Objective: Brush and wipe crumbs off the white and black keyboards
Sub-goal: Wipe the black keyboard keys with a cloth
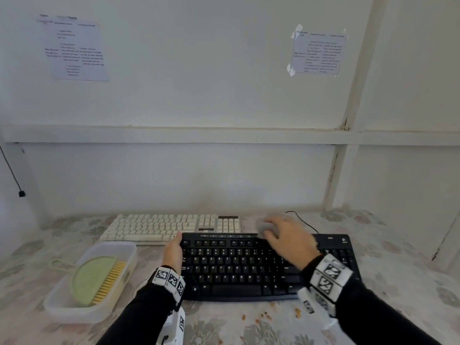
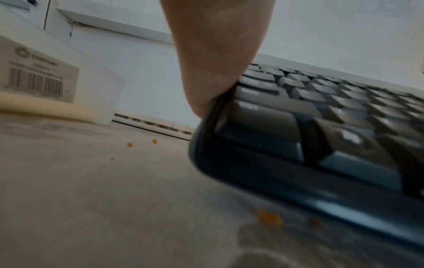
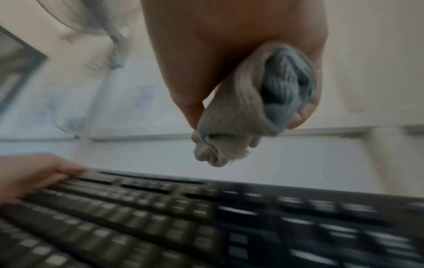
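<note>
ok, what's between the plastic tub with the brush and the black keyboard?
Head view: only the left hand, gripping the black keyboard's left edge, over bare floral tablecloth beside the translucent plastic tub.

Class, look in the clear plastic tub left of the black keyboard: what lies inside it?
A green brush with yellow bristles lies inside the tub. What lies beneath the brush is covered.

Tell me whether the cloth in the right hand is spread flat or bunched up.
Bunched up. The grey cloth is rolled into a wad inside the right hand, one frayed end poking out below.
</note>
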{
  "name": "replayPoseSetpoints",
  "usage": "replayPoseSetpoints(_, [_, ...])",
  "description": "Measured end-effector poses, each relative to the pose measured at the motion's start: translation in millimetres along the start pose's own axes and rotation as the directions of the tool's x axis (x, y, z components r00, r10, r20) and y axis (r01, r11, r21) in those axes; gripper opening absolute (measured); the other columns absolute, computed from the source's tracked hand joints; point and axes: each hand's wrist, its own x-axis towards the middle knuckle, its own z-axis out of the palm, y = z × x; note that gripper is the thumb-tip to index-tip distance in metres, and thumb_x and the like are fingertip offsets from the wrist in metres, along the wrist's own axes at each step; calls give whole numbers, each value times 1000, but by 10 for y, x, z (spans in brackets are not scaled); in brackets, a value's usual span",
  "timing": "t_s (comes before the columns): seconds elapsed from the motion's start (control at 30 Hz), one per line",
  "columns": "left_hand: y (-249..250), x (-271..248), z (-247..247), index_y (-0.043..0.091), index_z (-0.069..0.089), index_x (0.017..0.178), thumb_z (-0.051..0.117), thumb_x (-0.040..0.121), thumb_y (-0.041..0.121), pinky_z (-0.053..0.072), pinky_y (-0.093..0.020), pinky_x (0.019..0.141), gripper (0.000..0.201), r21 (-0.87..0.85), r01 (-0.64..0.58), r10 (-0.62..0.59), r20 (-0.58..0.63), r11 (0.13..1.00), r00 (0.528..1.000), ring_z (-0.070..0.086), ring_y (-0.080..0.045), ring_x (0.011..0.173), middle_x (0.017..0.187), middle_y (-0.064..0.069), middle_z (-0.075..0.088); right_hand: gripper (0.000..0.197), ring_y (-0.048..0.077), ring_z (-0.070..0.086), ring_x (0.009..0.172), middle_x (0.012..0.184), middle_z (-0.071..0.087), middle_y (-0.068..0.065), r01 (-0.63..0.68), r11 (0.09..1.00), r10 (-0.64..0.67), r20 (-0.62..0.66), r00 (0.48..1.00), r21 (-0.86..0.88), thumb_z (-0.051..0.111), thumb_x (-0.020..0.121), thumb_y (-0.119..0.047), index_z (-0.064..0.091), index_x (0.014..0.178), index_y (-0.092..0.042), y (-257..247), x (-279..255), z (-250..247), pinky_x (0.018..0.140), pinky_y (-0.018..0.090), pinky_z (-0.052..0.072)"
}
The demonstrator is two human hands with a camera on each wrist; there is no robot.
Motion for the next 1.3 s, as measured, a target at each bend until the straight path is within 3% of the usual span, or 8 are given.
replayPoseSetpoints(0.2, [74, -237, 76, -5, 62, 109, 35, 100, 38, 47, -46, 94, 51, -65, -35, 38, 45, 997, 998, 62, -37, 100, 105, -25, 65, 32, 25, 58, 103, 120, 49, 2, 291, 956, -293, 173, 940, 36, 45, 94, -26, 49, 124, -35, -1090, 32, 529, 84, 39, 50])
replayPoseSetpoints(0.3, [78, -252, 76, 1, 63, 85, 39, 98, 35, 52, -27, 57, 44, -120, 11, -3, 66, 993, 998, 65, -23, 59, 67, -12, 68, 38, 33, 56, 105, 122, 44, 10, 318, 943, -282, 264, 922, -101, 48, 92, -18, 46, 130, -27, -1372, 46, 703, 78, 39, 45])
replayPoseSetpoints(0.37, [69, -239, 74, 5, 59, 77, 40, 97, 36, 46, -25, 50, 42, -166, 32, -22, 60, 986, 998, 59, -18, 45, 53, -5, 62, 40, 35, 55, 106, 122, 44, 11, 319, 936, -266, 298, 917, -148, 49, 92, -16, 46, 131, -25, -1404, 33, 746, 76, 39, 43])
replayPoseSetpoints(0.53, [48, -203, 77, -1, 63, 94, 36, 100, 37, 52, -31, 57, 46, -107, 8, -1, 64, 994, 998, 63, -27, 59, 69, -16, 67, 43, 33, 56, 104, 119, 44, 9, 281, 947, -227, 295, 928, -155, 53, 89, -10, 50, 126, -31, -1137, -18, 647, 77, 38, 45])
replayPoseSetpoints(0.67, [37, -185, 59, 2, 60, 120, 38, 97, 47, 46, -49, 98, 55, -34, 6, -5, 34, 999, 999, 63, -35, 104, 114, -21, 65, 36, 29, 59, 99, 115, 46, 4, 189, 978, -163, 245, 956, -86, 52, 88, -11, 54, 115, -35, -793, -59, 534, 75, 35, 47])
replayPoseSetpoints(1.0, [53, -203, 49, 5, 54, 128, 48, 78, 62, 37, -49, 107, 76, -8, 0, 0, -52, 1000, 999, 54, -29, 120, 129, -12, 58, 21, 17, 60, 88, 105, 45, -4, -163, 979, 179, 134, 975, -119, 51, 87, -16, 52, 84, -37, 248, -242, 203, 80, 32, 51])
replayPoseSetpoints(1.13, [-211, 323, -105, 9, 47, 136, 55, 57, 74, 35, -49, 108, 103, 11, -4, 5, -50, 1000, 999, 49, -29, 127, 137, -10, 52, 26, 20, 58, 92, 106, 49, -4, -295, 942, 313, 99, 945, -164, 48, 86, -15, 54, 96, -39, 829, -277, 116, 76, 31, 47])
replayPoseSetpoints(1.3, [-428, 806, -254, 16, 44, 139, 57, 50, 79, 34, -48, 107, 110, 66, -2, 5, -50, 998, 999, 47, -25, 129, 141, -5, 50, 38, 18, 56, 52, 70, 57, 0, -239, 930, 229, -69, 971, -280, 35, 77, -1, 57, 57, -25, 1745, -176, 267, 31, 10, 33])
